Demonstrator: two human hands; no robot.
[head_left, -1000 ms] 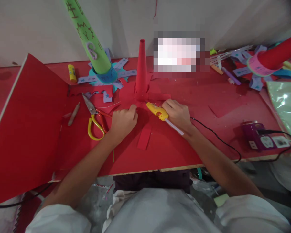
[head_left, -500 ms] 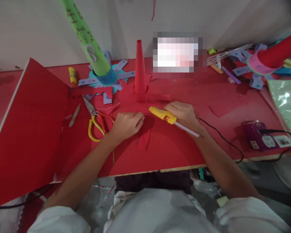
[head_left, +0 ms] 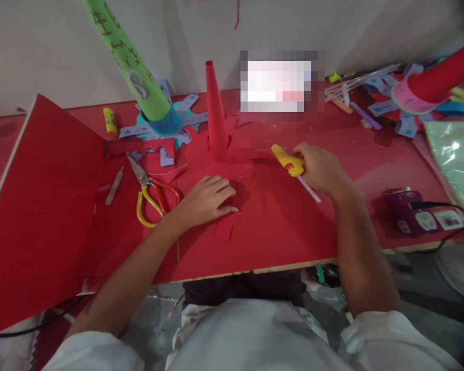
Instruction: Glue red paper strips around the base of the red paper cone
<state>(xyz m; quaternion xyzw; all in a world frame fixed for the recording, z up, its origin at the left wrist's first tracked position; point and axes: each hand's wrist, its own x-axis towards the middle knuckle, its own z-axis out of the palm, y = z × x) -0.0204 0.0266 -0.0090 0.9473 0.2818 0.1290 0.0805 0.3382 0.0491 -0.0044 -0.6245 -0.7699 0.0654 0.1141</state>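
Observation:
My right hand is closed round a yellow glue gun, whose white glue stick pokes out of the back and whose nozzle points up and left. Fingers apart, my left hand rests on the red tabletop, just above a small red paper strip. A narrow red paper cone stands upright on a red paper base behind my hands. Another red strip reaches from the cone's foot toward the glue gun. Scissors with red and yellow handles lie left of my left hand.
A green paper tube on a blue base stands behind left, near a glue stick. A red board rises at the left. On the right are a purple power box, a red tube and a plastic packet.
My right hand has moved right and slightly up with the glue gun. My left hand has spread its fingers. The view has shifted slightly.

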